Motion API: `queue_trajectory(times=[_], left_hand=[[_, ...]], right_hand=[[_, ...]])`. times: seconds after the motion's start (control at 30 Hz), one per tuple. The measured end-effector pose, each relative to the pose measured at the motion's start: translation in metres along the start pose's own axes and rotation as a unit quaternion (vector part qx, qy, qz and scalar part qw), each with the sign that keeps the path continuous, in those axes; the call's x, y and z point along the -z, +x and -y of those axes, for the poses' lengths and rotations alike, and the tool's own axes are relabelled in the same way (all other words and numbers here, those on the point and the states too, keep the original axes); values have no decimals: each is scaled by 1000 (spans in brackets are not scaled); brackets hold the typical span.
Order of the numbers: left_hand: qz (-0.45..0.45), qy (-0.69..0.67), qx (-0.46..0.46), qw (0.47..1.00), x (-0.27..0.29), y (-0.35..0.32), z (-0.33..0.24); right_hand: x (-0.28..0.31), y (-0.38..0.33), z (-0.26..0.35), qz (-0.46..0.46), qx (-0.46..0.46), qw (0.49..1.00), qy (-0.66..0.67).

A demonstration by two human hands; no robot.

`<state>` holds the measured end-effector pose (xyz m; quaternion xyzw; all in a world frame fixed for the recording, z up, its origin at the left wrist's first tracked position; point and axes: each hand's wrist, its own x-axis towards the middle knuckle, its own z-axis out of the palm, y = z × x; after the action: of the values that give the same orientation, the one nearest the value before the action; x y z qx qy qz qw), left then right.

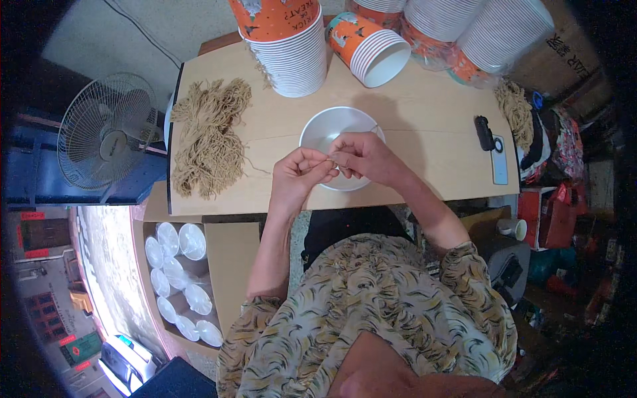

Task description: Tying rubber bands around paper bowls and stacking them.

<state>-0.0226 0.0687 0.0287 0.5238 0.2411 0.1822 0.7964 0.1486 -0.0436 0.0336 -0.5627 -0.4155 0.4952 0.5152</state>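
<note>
The left hand (296, 178) and right hand (368, 159) meet fingertip to fingertip, pinching a thin, barely visible tan cord (334, 163) above a round white bucket (338, 115).

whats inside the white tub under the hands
Inside the white tub, bare pale surface shows toward the far side. The left hand and right hand hide much of the middle, so whatever lies beneath them cannot be seen.

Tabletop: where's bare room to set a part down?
Largest patch: right half of the tabletop, between the white bowl and the black item, in front of the wrapped cup stacks. Narrower: between the tan string bundle and the bowl, with a loose strand. Crowded: back edge, lined with cups; left end, under string.
</note>
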Motion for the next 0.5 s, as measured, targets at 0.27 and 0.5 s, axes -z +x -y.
queue_trajectory(times=[0.27, 0.5], left_hand=[[5, 0, -4, 1000, 2, -1, 1], [-12, 25, -20, 999, 2, 0, 5]], right_hand=[[2, 3, -7, 0, -3, 998, 58], [0, 1, -2, -6, -24, 998, 55]])
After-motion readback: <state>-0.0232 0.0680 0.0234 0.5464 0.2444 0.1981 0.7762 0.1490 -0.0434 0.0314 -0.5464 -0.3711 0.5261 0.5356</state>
